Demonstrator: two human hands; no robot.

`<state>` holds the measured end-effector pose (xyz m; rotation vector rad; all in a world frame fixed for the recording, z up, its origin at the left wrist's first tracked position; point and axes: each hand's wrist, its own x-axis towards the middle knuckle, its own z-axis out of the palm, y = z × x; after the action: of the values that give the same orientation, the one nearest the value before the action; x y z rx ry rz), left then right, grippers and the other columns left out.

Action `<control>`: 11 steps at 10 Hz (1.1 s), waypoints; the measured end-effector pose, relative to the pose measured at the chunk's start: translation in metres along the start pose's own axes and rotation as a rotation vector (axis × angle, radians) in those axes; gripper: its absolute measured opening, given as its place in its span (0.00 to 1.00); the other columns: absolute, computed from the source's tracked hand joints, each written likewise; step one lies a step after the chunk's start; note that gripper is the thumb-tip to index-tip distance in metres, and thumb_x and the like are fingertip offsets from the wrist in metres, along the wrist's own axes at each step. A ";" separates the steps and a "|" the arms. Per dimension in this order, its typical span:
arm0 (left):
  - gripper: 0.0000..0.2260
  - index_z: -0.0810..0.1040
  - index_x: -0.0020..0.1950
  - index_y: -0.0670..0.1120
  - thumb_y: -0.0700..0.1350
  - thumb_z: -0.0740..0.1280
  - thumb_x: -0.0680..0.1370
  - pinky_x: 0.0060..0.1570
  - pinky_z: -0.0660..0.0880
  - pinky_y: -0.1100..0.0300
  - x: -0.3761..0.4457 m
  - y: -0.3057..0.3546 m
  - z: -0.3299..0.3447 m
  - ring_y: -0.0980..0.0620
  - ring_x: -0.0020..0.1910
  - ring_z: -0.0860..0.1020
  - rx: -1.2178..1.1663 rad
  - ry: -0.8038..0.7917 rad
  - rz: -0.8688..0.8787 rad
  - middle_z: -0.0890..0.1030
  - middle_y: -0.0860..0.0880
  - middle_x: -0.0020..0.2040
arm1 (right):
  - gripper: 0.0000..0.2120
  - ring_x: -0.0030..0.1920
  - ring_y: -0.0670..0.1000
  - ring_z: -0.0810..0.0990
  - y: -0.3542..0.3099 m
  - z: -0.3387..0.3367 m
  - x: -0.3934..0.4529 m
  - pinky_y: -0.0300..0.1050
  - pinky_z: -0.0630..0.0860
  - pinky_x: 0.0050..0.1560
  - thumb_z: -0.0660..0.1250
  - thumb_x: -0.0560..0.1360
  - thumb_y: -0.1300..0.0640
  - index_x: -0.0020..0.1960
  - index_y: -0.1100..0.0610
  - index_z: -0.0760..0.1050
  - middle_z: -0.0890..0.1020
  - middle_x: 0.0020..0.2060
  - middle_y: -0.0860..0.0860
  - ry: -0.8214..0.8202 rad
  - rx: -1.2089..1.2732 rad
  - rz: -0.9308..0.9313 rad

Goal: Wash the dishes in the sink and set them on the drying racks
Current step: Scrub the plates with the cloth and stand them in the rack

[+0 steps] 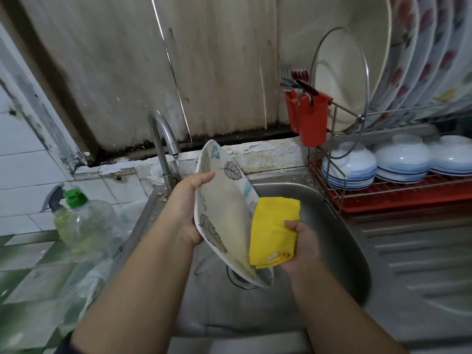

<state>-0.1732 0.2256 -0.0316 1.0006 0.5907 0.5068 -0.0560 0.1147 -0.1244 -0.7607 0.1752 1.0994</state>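
While the left hand (187,208) grips the plate (224,215), right fingers (293,224) clutch a yellow cloth (273,231) hiding its rim.

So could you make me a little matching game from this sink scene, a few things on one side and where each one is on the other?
Things:
1. leaf-patterned plate
2. yellow cloth
3. blue-and-white bowls
4. forks

Places:
A. upside down on the lower rack shelf
B. standing in the red holder
C. tilted over the sink, held by the left hand
D. gripped by the right hand, against the plate

Pairs: 1-C, 2-D, 3-A, 4-B
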 end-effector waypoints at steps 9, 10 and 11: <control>0.23 0.76 0.63 0.45 0.58 0.54 0.80 0.66 0.65 0.44 0.003 -0.112 -0.028 0.46 0.61 0.77 -0.595 -0.012 -0.068 0.81 0.46 0.59 | 0.25 0.75 0.46 0.35 0.050 0.025 0.013 0.53 0.36 0.74 0.46 0.83 0.49 0.76 0.41 0.39 0.38 0.76 0.43 -0.353 -1.992 -0.440; 0.27 0.83 0.51 0.43 0.58 0.49 0.81 0.47 0.79 0.45 0.004 -0.115 -0.034 0.43 0.45 0.83 -0.479 0.010 -0.042 0.84 0.40 0.49 | 0.27 0.75 0.48 0.34 0.033 -0.002 0.004 0.54 0.38 0.74 0.48 0.82 0.48 0.76 0.42 0.39 0.34 0.75 0.44 -0.367 -2.138 -0.312; 0.26 0.83 0.49 0.44 0.56 0.49 0.81 0.48 0.75 0.45 0.007 -0.116 -0.035 0.43 0.42 0.84 -0.466 0.024 0.008 0.85 0.42 0.45 | 0.29 0.75 0.51 0.32 0.001 -0.040 0.006 0.54 0.41 0.75 0.47 0.82 0.46 0.75 0.44 0.33 0.31 0.74 0.47 -0.236 -2.225 -0.170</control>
<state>-0.1769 0.1991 -0.1497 0.5547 0.4607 0.6298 -0.0446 0.0938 -0.1577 -2.4359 -1.5602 0.8240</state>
